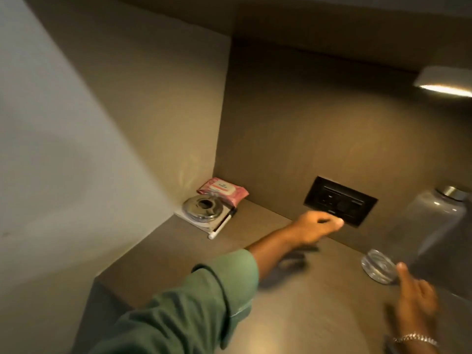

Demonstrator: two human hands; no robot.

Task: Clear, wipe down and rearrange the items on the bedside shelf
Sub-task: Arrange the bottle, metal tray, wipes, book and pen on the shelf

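Note:
The brown bedside shelf fills the lower middle. My left hand, in a green sleeve, reaches to the back wall just below a black socket panel; its fingers are curled, and blur hides whether they grip anything. A dark blurred shape lies on the shelf under that wrist. My right hand, wearing a bracelet, hovers at the lower right with fingers apart, one fingertip beside a clear glass dish. In the far left corner lie a pink wipes pack, a round shiny metal item on white paper, and a pen.
A clear bottle with a metal cap stands at the right against the back wall. A lit lamp hangs at the upper right. Walls close the shelf on the left and at the back, and its front edge drops off at the lower left.

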